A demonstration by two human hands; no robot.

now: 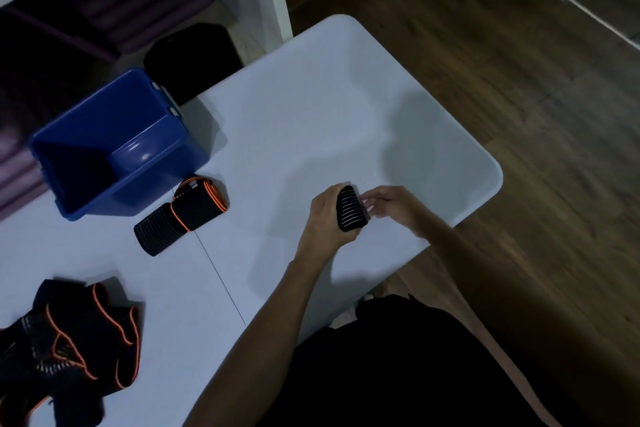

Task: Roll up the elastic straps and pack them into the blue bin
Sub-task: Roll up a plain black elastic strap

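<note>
My left hand [323, 215] grips a rolled black ribbed elastic strap [350, 209] just above the white table [311, 107]. My right hand [391, 205] is beside the roll's right edge, fingers spread and touching it. The blue bin [117, 142] stands open at the table's left, and I see nothing inside it. In front of the bin lies a rolled black strap with orange trim [181, 217]. A loose pile of black and orange straps [69, 340] lies at the table's near left corner.
A black bag [192, 59] sits on the floor behind the table, next to purple rolled mats [138, 0] in a white shelf. Wooden floor [519, 80] lies to the right. My black clothing [398, 367] fills the bottom edge.
</note>
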